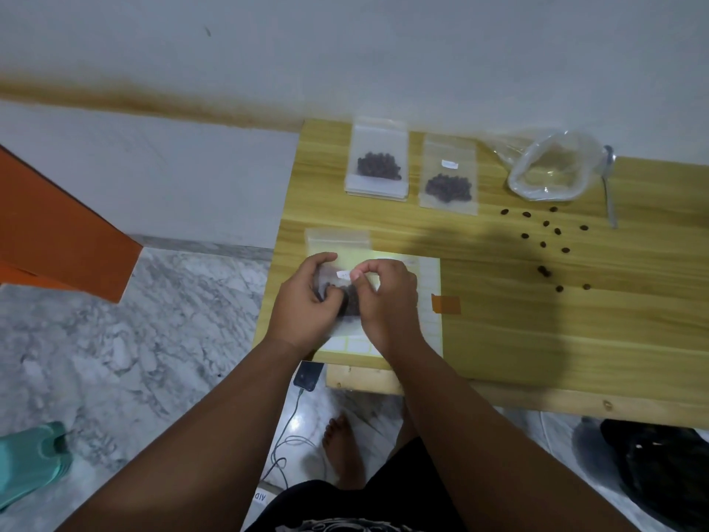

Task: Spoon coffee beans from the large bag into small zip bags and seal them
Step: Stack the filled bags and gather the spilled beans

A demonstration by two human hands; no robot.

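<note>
left grip: curled round the small zip bag, near the worktop edge
right grip: pinching a white label on that bag
large bag: far right, spoon beside it

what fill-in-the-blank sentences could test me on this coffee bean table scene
The light wooden table holds ___ filled small clear zip bags at its far edge.
The metal spoon lies to the ___ of the large clear plastic bag.
Loose dark ___ lie scattered near that spoon.
The left hand and right hand grip a third small clear zip bag beside ___ tape.
Missing words: two, right, coffee beans, orange.
</note>
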